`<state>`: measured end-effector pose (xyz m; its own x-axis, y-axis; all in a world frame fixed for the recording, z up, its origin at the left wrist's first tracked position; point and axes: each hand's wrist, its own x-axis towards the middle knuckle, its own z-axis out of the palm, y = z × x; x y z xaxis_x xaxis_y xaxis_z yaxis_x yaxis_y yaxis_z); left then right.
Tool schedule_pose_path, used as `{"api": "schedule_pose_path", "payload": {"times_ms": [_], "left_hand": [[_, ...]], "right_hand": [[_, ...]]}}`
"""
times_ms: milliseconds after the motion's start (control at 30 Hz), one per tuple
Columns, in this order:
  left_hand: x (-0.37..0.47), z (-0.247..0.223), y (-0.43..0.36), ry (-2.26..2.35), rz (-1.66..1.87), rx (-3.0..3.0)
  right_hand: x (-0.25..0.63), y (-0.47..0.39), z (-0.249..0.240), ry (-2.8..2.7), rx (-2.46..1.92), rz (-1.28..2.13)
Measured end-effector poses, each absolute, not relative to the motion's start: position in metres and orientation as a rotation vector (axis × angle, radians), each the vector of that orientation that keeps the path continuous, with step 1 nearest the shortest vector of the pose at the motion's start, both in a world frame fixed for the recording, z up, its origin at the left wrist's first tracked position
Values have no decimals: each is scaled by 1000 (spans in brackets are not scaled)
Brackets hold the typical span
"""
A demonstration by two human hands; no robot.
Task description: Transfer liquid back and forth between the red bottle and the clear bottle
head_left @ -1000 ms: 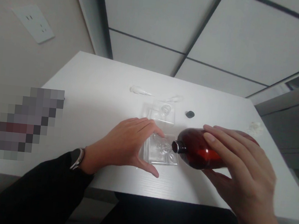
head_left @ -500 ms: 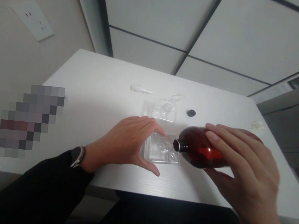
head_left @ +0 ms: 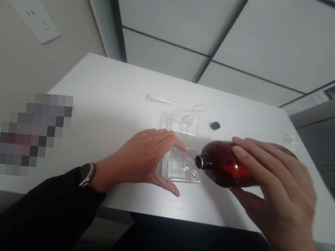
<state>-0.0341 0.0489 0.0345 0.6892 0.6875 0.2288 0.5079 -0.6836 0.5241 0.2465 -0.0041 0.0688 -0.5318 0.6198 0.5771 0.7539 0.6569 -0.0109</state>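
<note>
My right hand [head_left: 280,187] is wrapped round a brown-red bottle [head_left: 226,162] that is tipped on its side, its uncapped black-threaded neck facing left. The mouth hangs over the right part of a clear plastic box [head_left: 177,175] with round molded shapes; what looks like a thin clear trickle shows at the mouth. My left hand [head_left: 149,159] curves around the left side of this box. Its thumb and fingers are spread, the thumb apart from the near edge; fingertip contact at the far edge is unclear. Behind it lies a second clear plastic box [head_left: 192,128].
A black cap [head_left: 215,125] lies beyond the bottle. Clear crumpled wrapping [head_left: 160,98] is behind the boxes. Something pale and crumpled [head_left: 289,140] sits at the table's right side. The white table [head_left: 104,107] meets paneled doors at the back; a blurred-out patch covers the left.
Both hands and the bottle keep nearly the same pose. The bottle and right hand have shifted very slightly to the right in the picture.
</note>
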Motion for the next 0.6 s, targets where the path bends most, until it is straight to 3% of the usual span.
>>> {"api": "schedule_pose_path", "payload": {"times_ms": [600], "left_hand": [[-34, 35, 48, 927, 593, 2492]], "right_hand": [[248, -5, 70, -2365, -1032, -336]]}}
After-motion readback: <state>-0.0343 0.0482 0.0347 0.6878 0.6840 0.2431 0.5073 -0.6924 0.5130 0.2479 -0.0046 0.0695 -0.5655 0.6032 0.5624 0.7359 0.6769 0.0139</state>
